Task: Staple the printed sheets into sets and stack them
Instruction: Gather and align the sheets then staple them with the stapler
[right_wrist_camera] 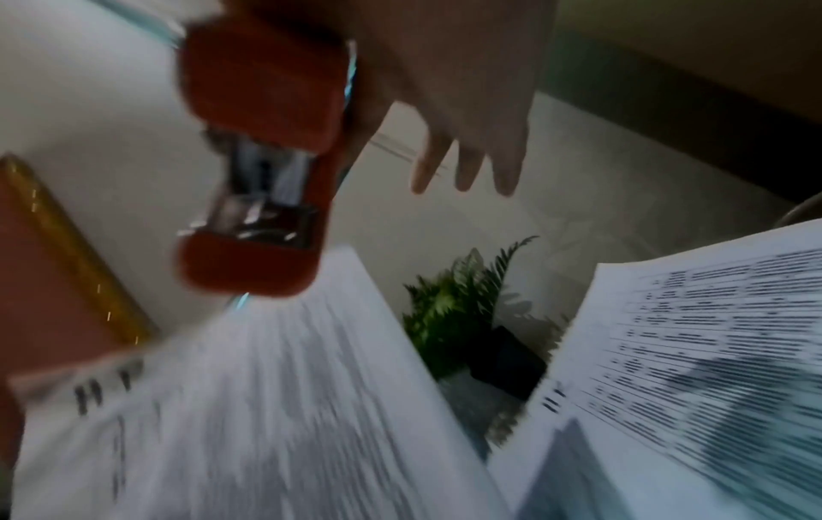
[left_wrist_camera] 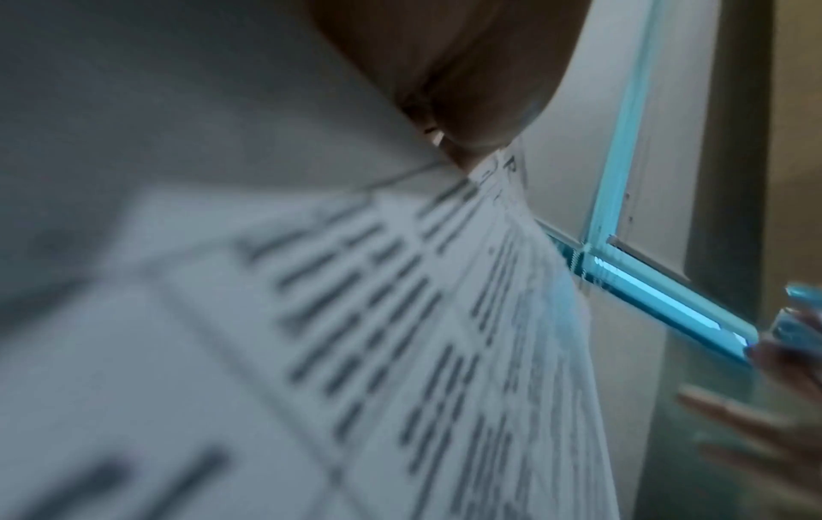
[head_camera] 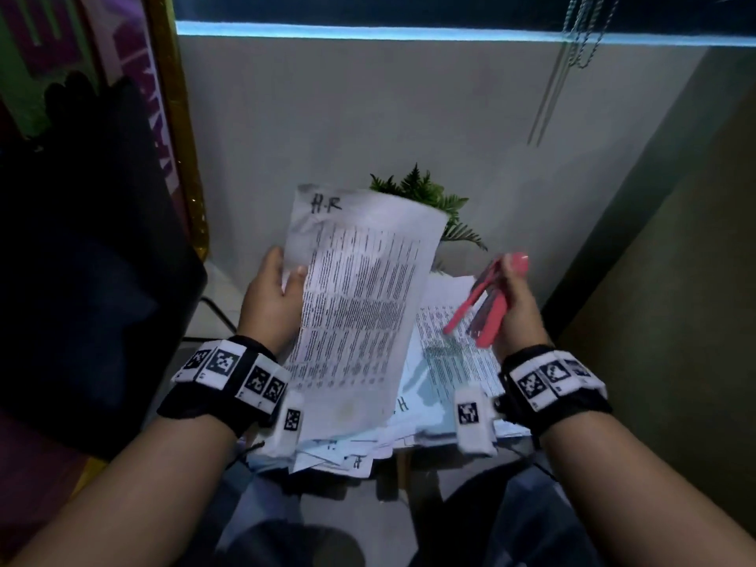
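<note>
My left hand (head_camera: 274, 296) pinches a set of printed sheets (head_camera: 360, 288) by its left edge, thumb on top, and holds it tilted above the pile. "H.R" is handwritten at the set's top. The left wrist view shows the thumb (left_wrist_camera: 467, 70) pressed on the paper (left_wrist_camera: 400, 352). My right hand (head_camera: 519, 308) grips a red stapler (head_camera: 478, 308) to the right of the set, apart from it, thumb at its far end. In the right wrist view the stapler (right_wrist_camera: 258, 158) has its mouth gaping above the set (right_wrist_camera: 267, 404). A loose pile of printed sheets (head_camera: 450, 362) lies underneath on a small table.
A small green fern (head_camera: 425, 198) stands behind the pile against the grey wall. A large black object (head_camera: 82, 259) fills the left side, with a gold-framed poster (head_camera: 176, 116) behind it. Bead cords (head_camera: 581, 30) hang at the upper right. My knees are below the table.
</note>
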